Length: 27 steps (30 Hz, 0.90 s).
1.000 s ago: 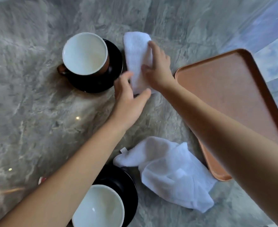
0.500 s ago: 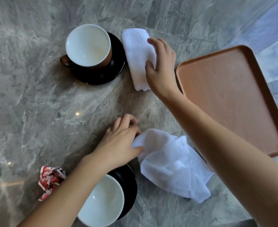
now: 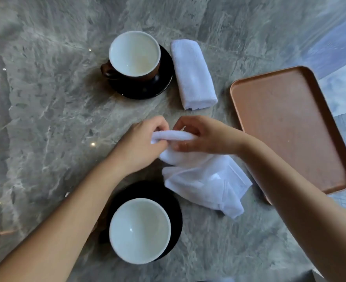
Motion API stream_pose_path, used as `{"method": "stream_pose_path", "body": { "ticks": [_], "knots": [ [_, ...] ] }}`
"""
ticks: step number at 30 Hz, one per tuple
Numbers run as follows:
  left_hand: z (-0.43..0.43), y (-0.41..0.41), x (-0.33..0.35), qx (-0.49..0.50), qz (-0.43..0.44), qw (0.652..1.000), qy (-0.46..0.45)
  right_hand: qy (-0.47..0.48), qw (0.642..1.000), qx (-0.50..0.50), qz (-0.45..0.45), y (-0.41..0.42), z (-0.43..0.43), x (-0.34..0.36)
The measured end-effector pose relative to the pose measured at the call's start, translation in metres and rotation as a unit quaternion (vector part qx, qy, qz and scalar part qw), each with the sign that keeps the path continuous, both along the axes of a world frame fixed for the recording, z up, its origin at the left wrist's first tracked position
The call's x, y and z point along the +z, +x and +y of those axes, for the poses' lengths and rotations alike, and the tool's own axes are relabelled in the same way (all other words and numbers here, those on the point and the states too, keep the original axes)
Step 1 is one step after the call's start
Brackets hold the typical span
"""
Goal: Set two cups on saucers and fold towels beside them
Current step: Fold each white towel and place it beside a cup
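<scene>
Two cups: far cup [image 3: 134, 52] and near cup [image 3: 140, 230] each on a dark saucer — done.
Folded towel [image 3: 193, 74]: just beside the far saucer [image 3: 164, 78], done.
Loose towel [image 3: 204, 180]: between near cup and tray [image 3: 290, 127], seemingly unfolded.
Hands: left hand [image 3: 141, 147] and right hand [image 3: 200, 137] both pinching its top edge — half a second ago the right was at the folded one.

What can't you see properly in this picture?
- Near cup: its handle is not visible in the head view.
- Near saucer: partly covered by the cup and left forearm.
- Loose towel: its top edge is bunched inside the left hand and right hand.
- Tray: near corner behind the right forearm.
</scene>
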State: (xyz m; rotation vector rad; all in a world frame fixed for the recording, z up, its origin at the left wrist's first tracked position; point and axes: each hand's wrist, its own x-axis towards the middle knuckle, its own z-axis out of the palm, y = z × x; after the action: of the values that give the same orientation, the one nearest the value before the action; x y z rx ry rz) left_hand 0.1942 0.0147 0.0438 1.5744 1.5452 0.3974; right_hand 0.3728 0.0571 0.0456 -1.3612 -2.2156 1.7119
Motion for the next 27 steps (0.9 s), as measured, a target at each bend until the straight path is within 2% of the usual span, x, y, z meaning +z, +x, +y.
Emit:
{"method": "stream_pose_path", "body": {
  "ticks": [3, 7, 9, 12, 14, 16, 19, 23, 25, 27],
  "knots": [
    [-0.005, -0.019, 0.008, 0.039, -0.004, 0.999, 0.020, 0.050, 0.998, 0.030, 0.003, -0.016, -0.002, 0.012],
    [-0.013, -0.052, 0.023, 0.091, 0.057, 0.990, 0.090, 0.101, 0.994, 0.014, 0.042, -0.049, -0.004, 0.028],
    [-0.016, -0.075, 0.030, 0.111, 0.016, 0.989, 0.094, 0.117, 0.990, 0.002, 0.081, -0.067, -0.001, 0.038],
    [-0.021, -0.115, 0.037, 0.076, -0.033, 0.993, 0.082, 0.113, 0.985, 0.017, 0.126, -0.092, 0.005, 0.049],
    [-0.024, -0.144, 0.039, 0.063, -0.035, 0.993, 0.093, 0.095, 0.986, 0.026, 0.135, -0.105, 0.009, 0.052],
    [-0.029, -0.172, 0.038, 0.083, -0.086, 0.987, 0.107, 0.088, 0.987, 0.033, 0.127, -0.115, 0.013, 0.051],
    [-0.040, -0.213, 0.034, 0.187, -0.225, 0.953, 0.079, 0.096, 0.989, 0.056, 0.094, -0.126, 0.022, 0.048],
    [-0.056, -0.255, 0.027, 0.324, -0.361, 0.871, 0.074, 0.066, 0.992, 0.077, 0.069, -0.144, 0.033, 0.047],
    [-0.060, -0.271, 0.025, 0.374, -0.386, 0.841, 0.065, 0.035, 0.994, 0.069, 0.082, -0.155, 0.039, 0.047],
    [-0.062, -0.285, 0.026, 0.419, -0.369, 0.827, 0.062, 0.009, 0.993, 0.053, 0.106, -0.167, 0.046, 0.048]
  ]
}}
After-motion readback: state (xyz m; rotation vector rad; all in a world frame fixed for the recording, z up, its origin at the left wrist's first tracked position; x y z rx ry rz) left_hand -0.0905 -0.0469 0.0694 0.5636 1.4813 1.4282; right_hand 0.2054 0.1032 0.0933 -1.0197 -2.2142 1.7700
